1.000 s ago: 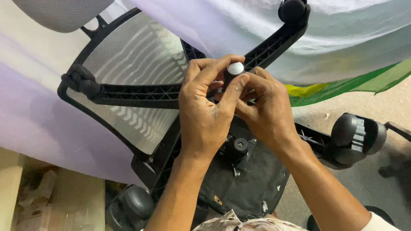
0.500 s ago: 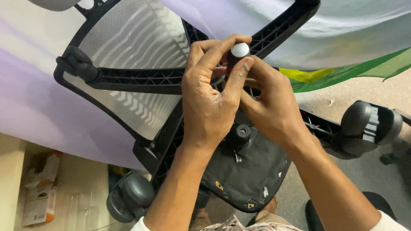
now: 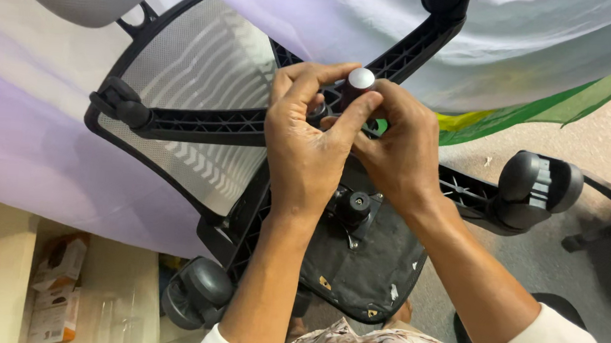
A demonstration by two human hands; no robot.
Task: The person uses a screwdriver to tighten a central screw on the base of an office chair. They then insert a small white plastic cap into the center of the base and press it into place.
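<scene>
Hands meet at the hub of an upturned black chair base [image 3: 201,123]. Left hand [image 3: 305,150] holds a clenched grip on the dark cylinder with silver cap [image 3: 358,84], thumb and fingers wrapped about it above the hub. Right hand [image 3: 400,151] grasps the same cylinder from the other side, touching the left. Casters [image 3: 537,186] sit at the spoke ends. Mesh chair back [image 3: 197,78] lies beneath, near a seat underside [image 3: 363,269].

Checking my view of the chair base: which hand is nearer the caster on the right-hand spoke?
Right. The right hand is beside that spoke; the left hand sits farther from the caster.
</scene>
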